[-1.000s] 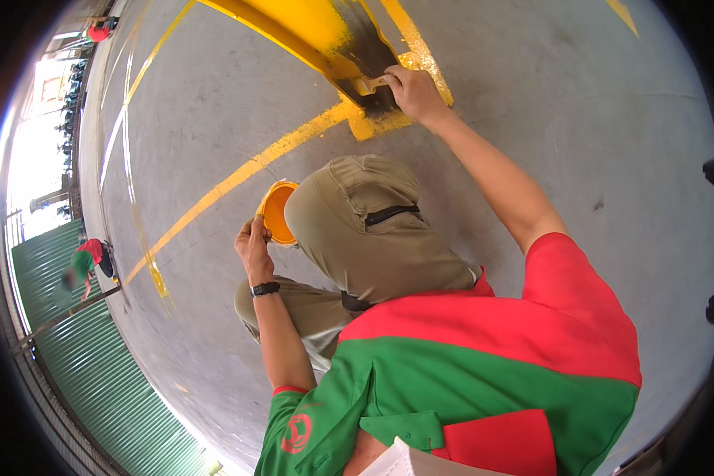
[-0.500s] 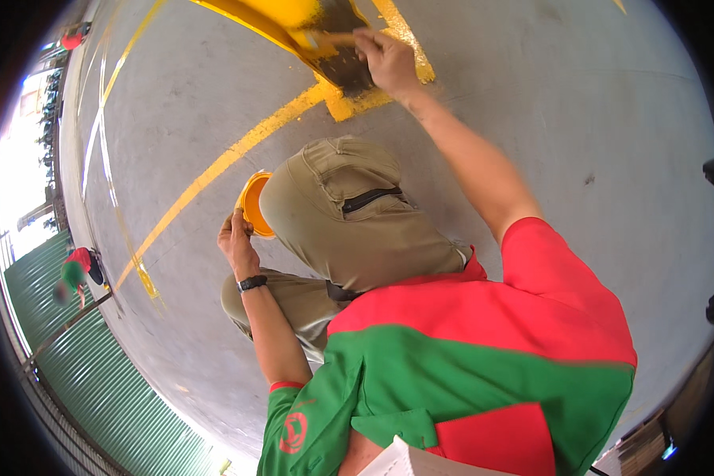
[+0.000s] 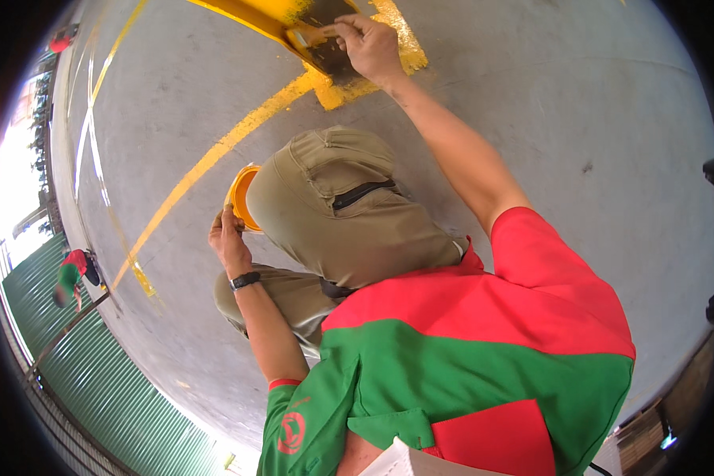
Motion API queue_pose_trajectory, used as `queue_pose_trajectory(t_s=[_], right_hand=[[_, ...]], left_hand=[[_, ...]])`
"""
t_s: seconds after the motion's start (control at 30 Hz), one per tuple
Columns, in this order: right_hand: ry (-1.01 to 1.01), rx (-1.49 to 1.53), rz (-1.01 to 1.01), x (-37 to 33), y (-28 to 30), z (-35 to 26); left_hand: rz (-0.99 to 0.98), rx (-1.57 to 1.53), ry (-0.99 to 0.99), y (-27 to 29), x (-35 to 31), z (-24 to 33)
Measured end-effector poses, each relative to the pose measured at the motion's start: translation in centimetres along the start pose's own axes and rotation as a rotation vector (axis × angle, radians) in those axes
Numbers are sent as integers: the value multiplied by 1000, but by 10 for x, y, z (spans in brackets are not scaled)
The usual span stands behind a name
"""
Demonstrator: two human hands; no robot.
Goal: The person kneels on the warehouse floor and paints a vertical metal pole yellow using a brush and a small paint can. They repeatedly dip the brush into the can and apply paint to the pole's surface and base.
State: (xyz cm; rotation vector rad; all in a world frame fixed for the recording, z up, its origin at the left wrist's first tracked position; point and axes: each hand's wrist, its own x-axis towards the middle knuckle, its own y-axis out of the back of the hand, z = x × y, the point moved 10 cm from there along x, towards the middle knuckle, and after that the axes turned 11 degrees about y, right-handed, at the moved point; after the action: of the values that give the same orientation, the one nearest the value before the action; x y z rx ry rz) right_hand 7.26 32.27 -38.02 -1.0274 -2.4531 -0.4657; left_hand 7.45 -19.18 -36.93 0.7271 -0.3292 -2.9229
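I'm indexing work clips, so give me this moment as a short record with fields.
left hand: left hand gripping the rim of an open round container, orange inside, partly hidden by a knee
right hand: right hand holding a brush by its handle
brush position: over the beam; exact contact unclear
beam colour: yellow, with a dark lower area
floor: grey, with a yellow line running to the beam's base
background: another person near green corrugated panels

The grey floor [image 3: 547,103] is marked by thin white lines [image 3: 97,155] and a small dark spot [image 3: 587,167]; at the left, a person [image 3: 71,270] dressed in red and green is seen near green corrugated sheeting [image 3: 115,365]
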Motion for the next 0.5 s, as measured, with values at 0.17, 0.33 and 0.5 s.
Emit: queue_pose_trajectory(t_s=[0.17, 0.33, 0.5], right_hand=[[-77, 184, 100, -30, 14, 13], [-24, -290, -95, -53, 24, 35], [-51, -43, -217, -12, 36, -18]], left_hand=[[-3, -26, -12, 2, 2, 1], [-17, 41, -55, -17, 0, 20], [-13, 158, -77, -41, -6, 63]])
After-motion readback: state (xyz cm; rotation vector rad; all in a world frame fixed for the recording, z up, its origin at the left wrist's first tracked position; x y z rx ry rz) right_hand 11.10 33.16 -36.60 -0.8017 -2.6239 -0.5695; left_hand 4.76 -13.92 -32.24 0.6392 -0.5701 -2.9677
